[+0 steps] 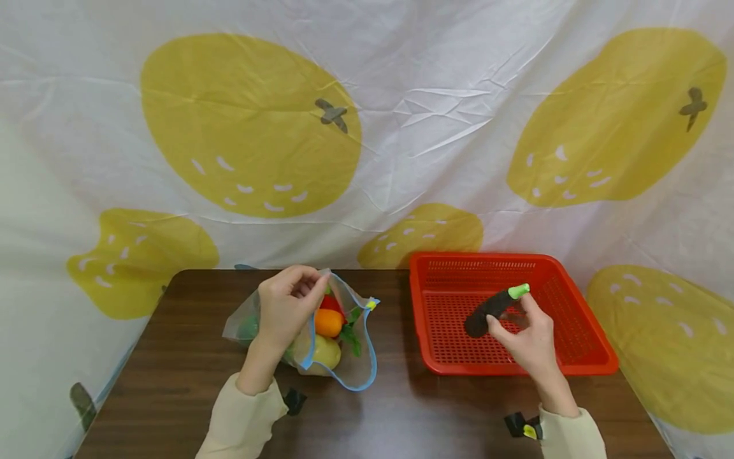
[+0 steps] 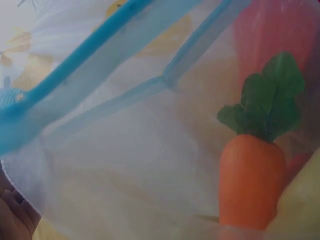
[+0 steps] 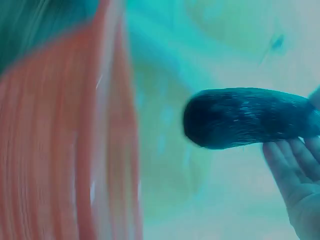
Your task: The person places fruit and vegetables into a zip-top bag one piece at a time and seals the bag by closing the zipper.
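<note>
In the head view my left hand [image 1: 283, 312] pinches the upper edge of a see-through zip bag [image 1: 373, 363] with blue trim and a yellow slider. The bag's mouth gapes to the right. Inside lie a toy carrot [image 1: 329, 323] with green leaves, a yellowish round piece [image 1: 325, 352] and something red [image 1: 329, 302]. The left wrist view shows the carrot [image 2: 252, 185] through the bag wall. My right hand [image 1: 536, 338] holds a dark eggplant [image 1: 487, 313] with a light green stem, between thumb and fingers, above a red plastic basket [image 1: 420, 325].
The bag and the perforated basket stand on a dark wooden table [image 1: 390, 408], basket to the right. Behind them hangs a white cloth [image 1: 424, 140] printed with yellow fruit. Something green [image 1: 248, 328] shows through the bag's left end.
</note>
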### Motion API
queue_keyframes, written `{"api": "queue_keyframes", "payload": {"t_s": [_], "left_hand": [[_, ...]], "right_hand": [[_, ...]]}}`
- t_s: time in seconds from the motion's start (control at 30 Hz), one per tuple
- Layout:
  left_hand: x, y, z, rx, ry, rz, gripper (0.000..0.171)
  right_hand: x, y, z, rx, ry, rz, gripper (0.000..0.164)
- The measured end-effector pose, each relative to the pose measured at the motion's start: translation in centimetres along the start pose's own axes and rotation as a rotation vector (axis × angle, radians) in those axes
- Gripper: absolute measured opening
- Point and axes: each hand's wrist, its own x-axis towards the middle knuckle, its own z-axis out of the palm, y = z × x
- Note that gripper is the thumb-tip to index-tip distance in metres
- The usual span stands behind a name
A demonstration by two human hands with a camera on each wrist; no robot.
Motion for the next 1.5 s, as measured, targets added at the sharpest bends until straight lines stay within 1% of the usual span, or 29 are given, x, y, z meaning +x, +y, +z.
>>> {"api": "queue_keyframes", "payload": {"t_s": [0.03, 0.1, 0.17, 0.2, 0.23, 0.3, 0.33, 0.4, 0.47, 0.53, 0.63, 0.77, 0.9, 0.97, 1.03, 1.13, 1.23, 1.3, 1.43, 1.5], "left_hand": [[0.0, 0.0, 0.0, -0.002, -0.001, 0.001, 0.015], [0.0, -0.1, 0.0, 0.001, -0.002, 0.002, 0.015], [0.0, -0.1, 0.1, 0.006, 0.002, 0.008, 0.015], [0.0, -0.1, 0.1, 0.008, 0.002, 0.008, 0.015], [0.1, 0.0, 0.1, 0.011, 0.004, 0.008, 0.015], [0.1, 0.0, 0.1, 0.013, 0.006, 0.008, 0.015], [0.1, 0.1, 0.1, 0.013, 0.008, 0.009, 0.015], [0.1, 0.1, 0.1, 0.013, 0.010, 0.009, 0.015], [0.1, 0.1, 0.1, 0.010, 0.012, 0.012, 0.016], [0.2, 0.1, 0.0, 0.011, 0.013, 0.018, 0.016], [0.2, 0.1, 0.0, 0.008, 0.010, 0.027, 0.016], [0.1, 0.1, 0.0, 0.012, 0.007, 0.029, 0.016], [0.0, 0.1, 0.1, 0.011, -0.003, 0.024, 0.016], [0.0, 0.1, 0.1, 0.012, -0.015, 0.026, 0.016], [-0.1, 0.2, 0.1, 0.013, -0.024, 0.028, 0.015], [-0.1, 0.2, 0.1, 0.018, -0.032, 0.033, 0.015], [-0.2, 0.1, 0.1, 0.020, -0.028, 0.045, 0.015], [-0.2, 0.1, 0.1, 0.015, -0.035, 0.059, 0.015], [-0.3, 0.1, 0.3, -0.005, -0.065, 0.078, 0.015], [-0.4, 0.1, 0.3, -0.015, -0.079, 0.076, 0.015]], "right_hand": [[-0.1, -0.7, 0.8, 0.102, 0.023, -0.041, 0.039], [-0.3, -2.1, 2.5, 0.297, 0.031, -0.112, 0.040], [-0.5, -3.5, 4.4, 0.467, -0.001, -0.155, 0.039], [-0.5, -4.2, 5.5, 0.534, -0.020, -0.179, 0.038], [-0.5, -4.7, 6.5, 0.571, -0.039, -0.199, 0.036], [-0.3, -5.9, 8.5, 0.609, -0.080, -0.223, 0.036], [-0.2, -6.3, 9.4, 0.622, -0.102, -0.231, 0.037], [0.2, -7.3, 11.0, 0.614, -0.134, -0.250, 0.038], [0.7, -8.1, 12.3, 0.581, -0.160, -0.278, 0.041], [1.3, -8.4, 13.5, 0.509, -0.177, -0.326, 0.039], [1.7, -7.5, 15.3, 0.319, -0.197, -0.443, 0.030], [1.9, -6.2, 17.2, 0.094, -0.220, -0.553, 0.031], [1.8, -6.4, 18.3, -0.077, -0.227, -0.608, 0.042], [1.8, -6.5, 18.9, -0.116, -0.220, -0.625, 0.042], [1.8, -6.5, 19.3, -0.094, -0.214, -0.614, 0.042], [1.9, -6.4, 19.9, -0.020, -0.191, -0.599, 0.043], [2.0, -6.4, 20.4, 0.006, -0.190, -0.555, 0.044], [2.0, -6.4, 20.6, -0.047, -0.200, -0.500, 0.046], [1.8, -6.5, 20.9, -0.249, -0.242, -0.368, 0.056], [1.8, -6.7, 21.1, -0.327, -0.255, -0.324, 0.054]]}}
